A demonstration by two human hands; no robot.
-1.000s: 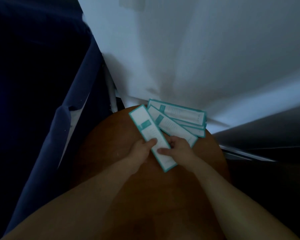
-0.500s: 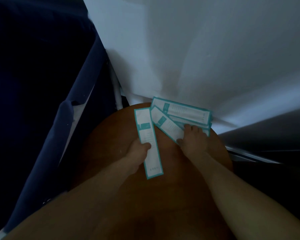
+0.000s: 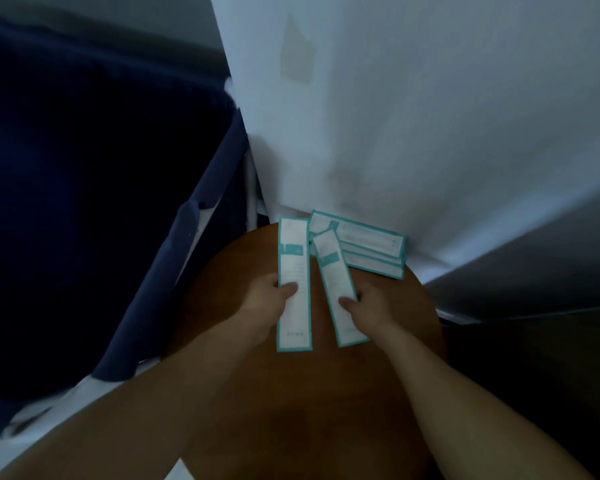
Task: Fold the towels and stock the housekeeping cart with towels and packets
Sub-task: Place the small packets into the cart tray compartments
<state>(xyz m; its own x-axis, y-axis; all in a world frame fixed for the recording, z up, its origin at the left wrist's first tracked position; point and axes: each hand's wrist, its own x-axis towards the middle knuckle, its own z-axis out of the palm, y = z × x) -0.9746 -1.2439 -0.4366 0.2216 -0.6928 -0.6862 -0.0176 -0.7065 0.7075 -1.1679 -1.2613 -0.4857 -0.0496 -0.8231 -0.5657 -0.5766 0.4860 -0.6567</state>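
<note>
The dim light is leaving the print on every packet unreadable. The fingers of both grips are lying hidden under the packets they carry, so only the thumbs are showing on top. Both forearms are running off the lower edge of the view.

The left grip (image 3: 262,303) is pinching a long white packet with teal edging (image 3: 291,244) near its middle, thumb pressing down on its face. This packet's long axis is pointing straight away from the person, with its teal band at the far half.

The right grip (image 3: 369,308) is pinching a second packet (image 3: 335,271) the same way, just beside the first and apart from it. Its long axis is leaning a little, the far end tilting toward the left grip and the near end sticking out past the thumb.

Beyond the right grip, a loose pile of packets (image 3: 373,245) is lying on the round wooden tabletop (image 3: 312,403), long axes running crosswise. The far tip of the second packet is overlapping this pile. How many packets are stacked there is hard to count.

The pile's far edge is sitting against a hanging white cloth (image 3: 413,116). Out beyond the left grip, dark blue fabric (image 3: 174,271) is draping down. Whether it is a bag cannot be told, and it is too dark to show any contents.
</note>
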